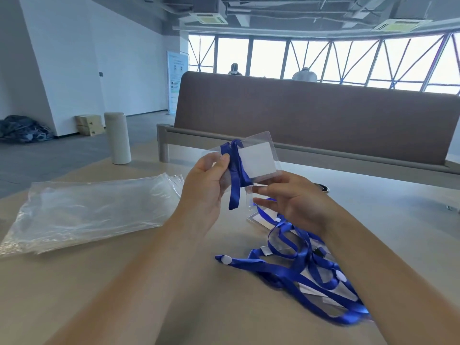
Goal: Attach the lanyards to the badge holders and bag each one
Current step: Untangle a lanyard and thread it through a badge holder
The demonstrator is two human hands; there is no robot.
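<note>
As I read the head view, left hand (pixel 206 180) is up over the desk (pixel 224 307), fingers curled round a clear badge holder (pixel 258 160), thumb pinning a blue lanyard (pixel 235 175) to it. Right hand (pixel 296 197): fingers pinching the clear tab (pixel 249 196) under the holder. Below: tangled lanyard pile (pixel 298 265). Left: clear bags (pixel 94 210), stacked flat.
</note>
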